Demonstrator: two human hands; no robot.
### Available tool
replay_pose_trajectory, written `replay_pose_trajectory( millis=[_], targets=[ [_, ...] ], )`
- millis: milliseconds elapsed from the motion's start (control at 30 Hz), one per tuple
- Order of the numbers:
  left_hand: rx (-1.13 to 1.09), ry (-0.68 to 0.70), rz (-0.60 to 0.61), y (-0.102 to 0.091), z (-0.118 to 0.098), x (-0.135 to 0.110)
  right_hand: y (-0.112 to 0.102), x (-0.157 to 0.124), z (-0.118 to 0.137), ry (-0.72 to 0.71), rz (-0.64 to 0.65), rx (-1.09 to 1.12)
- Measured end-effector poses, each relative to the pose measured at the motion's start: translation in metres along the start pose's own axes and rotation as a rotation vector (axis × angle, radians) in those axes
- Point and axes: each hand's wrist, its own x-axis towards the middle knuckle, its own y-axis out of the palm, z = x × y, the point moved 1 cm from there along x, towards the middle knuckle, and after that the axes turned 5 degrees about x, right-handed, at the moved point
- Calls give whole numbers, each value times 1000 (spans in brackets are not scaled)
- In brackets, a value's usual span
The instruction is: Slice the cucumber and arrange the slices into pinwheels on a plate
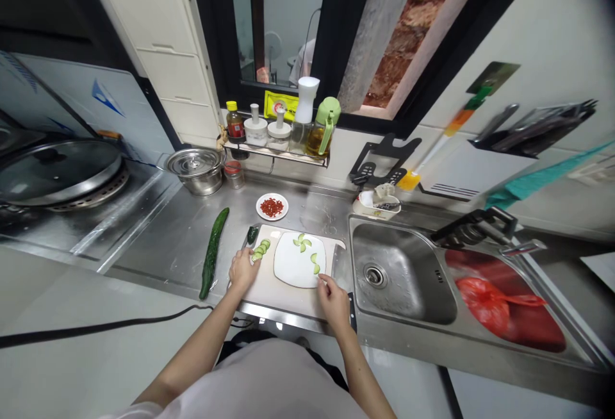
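A row of cucumber slices (261, 250) lies on the left side of a pale cutting board (264, 291). Beside them rests my left hand (243, 271), thumb and index finger apart at the near end of the row. On the board stands a white plate (293, 268), bearing a fan of cucumber pieces (302, 243) near its far edge and more pieces (314, 259) at its right. My right hand (332, 297) is at the plate's lower right edge, fingertips pinched close to the lowest piece; what is between them is hidden. A dark cucumber end (252, 234) sits at the board's far left corner.
A whole cucumber (214, 252) lies left of the board. Behind is a small plate of chopped red pieces (272, 207). A lidded steel pot (195, 169) stands back left. To the right is a sink (403, 278); a knife (353, 312) shows beside my right wrist.
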Motion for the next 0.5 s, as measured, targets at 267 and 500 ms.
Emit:
replay_pose_trajectory(
  millis=[267, 500],
  targets=[
    [-195, 73, -15, 5, 0, 0, 2, -1, 8, -34, 19, 1],
    [-461, 62, -42, 3, -7, 5, 1, 2, 14, -36, 26, 20]
  ],
)
